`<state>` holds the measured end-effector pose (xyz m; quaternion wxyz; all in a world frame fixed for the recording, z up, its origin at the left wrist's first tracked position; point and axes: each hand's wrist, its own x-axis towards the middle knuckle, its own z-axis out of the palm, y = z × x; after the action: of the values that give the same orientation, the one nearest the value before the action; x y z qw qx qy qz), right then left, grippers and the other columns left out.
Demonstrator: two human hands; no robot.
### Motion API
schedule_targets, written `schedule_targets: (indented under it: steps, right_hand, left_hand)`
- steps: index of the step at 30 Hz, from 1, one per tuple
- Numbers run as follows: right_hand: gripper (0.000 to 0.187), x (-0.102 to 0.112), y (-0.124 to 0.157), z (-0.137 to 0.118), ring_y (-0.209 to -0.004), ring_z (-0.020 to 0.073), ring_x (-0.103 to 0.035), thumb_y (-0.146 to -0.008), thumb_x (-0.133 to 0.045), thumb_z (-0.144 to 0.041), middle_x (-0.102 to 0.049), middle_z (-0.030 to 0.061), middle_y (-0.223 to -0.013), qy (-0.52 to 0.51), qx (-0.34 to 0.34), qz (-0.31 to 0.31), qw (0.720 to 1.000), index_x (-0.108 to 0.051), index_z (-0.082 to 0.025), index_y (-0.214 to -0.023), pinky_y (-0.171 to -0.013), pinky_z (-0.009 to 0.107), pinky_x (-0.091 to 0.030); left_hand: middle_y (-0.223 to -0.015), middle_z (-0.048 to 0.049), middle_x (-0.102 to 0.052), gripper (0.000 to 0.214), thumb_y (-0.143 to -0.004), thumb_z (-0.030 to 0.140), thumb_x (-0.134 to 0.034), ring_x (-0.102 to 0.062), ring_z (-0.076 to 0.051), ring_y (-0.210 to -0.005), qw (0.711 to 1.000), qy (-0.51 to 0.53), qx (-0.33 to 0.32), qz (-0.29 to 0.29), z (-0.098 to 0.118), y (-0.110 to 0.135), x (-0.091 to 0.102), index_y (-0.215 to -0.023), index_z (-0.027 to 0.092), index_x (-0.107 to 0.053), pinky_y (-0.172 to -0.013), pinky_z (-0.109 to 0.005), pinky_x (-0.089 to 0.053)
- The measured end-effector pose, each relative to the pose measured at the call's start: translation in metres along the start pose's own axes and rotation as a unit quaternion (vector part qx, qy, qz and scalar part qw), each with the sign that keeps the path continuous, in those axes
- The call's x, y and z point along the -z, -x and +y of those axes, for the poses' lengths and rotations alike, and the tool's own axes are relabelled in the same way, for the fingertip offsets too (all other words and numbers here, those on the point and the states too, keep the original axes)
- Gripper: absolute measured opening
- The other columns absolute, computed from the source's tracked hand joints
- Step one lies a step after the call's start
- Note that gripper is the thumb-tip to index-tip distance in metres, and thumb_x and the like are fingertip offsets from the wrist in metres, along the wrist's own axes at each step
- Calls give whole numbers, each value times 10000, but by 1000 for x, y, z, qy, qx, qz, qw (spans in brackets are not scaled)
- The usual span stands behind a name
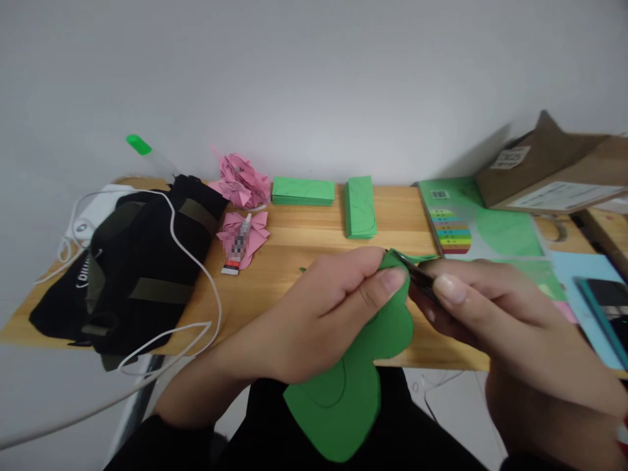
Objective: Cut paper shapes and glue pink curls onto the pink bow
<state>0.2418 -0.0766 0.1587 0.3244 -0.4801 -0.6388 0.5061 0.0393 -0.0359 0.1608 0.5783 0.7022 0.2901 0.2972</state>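
My left hand [338,307] pinches a piece of green paper [353,405] near its upper end. The paper hangs down toward my lap, has rounded lobed edges and shows a drawn curved line. In my right hand [490,314] is a small pair of dark scissors [420,278], mostly hidden by my fingers. Their blades meet the paper's top edge right beside my left fingertips. A thin green strip [424,258] sticks out to the right of the blades.
Two green paper stacks [303,191] [360,207] lie near the wall. Left of them are crumpled pink paper [241,180], a glue tube [237,245], a black bag [142,268] and a white cable [216,294]. A cardboard box [554,163] and a green paper pack [490,222] sit right.
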Motion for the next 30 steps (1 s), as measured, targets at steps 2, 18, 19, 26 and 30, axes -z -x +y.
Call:
schedule_targets:
  steps: [2,18,19,26,30]
  right_hand:
    - [467,1,0,1,-506,119,-287,-1011,-474,-501,-303,-40,-584,2,10,-2,1000,-399,-218,-647,-418,247,-268]
    - [432,0,1,4,-482,127,-281,-1031,-441,-470,-315,-46,-557,-47,2,-30,998,-440,-232,-670,-401,257,-248]
    - [433,0,1,3,-476,125,-280,-1033,-440,-461,-317,-46,-552,-49,9,-29,998,-435,-231,-666,-397,254,-247]
    - [466,-2,3,-1,-483,111,-316,-1030,-447,-475,-339,-44,-560,-6,14,-7,1000,-412,-218,-644,-404,230,-290]
    - [486,-2,2,-1,-470,96,-284,-1028,-458,-479,-312,-52,-557,-1,23,-3,1000,-387,-207,-632,-394,222,-255]
  left_hand:
    - [-619,52,-360,370,-1008,314,-455,-324,-81,-547,1000,6,6,3,0,0,0,-663,200,-383,-472,-249,-317]
    - [-605,56,-353,392,-1007,366,-470,-323,-74,-530,999,37,26,-8,1,1,0,-664,199,-379,-455,-243,-316]
    - [-601,57,-349,392,-1004,364,-483,-320,-73,-527,999,37,26,-4,2,1,0,-663,199,-380,-452,-243,-315]
    - [-591,47,-367,392,-1017,356,-444,-322,-73,-516,999,15,29,-7,2,2,0,-660,201,-396,-412,-239,-280]
    - [-585,48,-359,411,-1009,404,-460,-322,-75,-515,999,22,28,-5,3,2,0,-656,202,-396,-409,-240,-280]
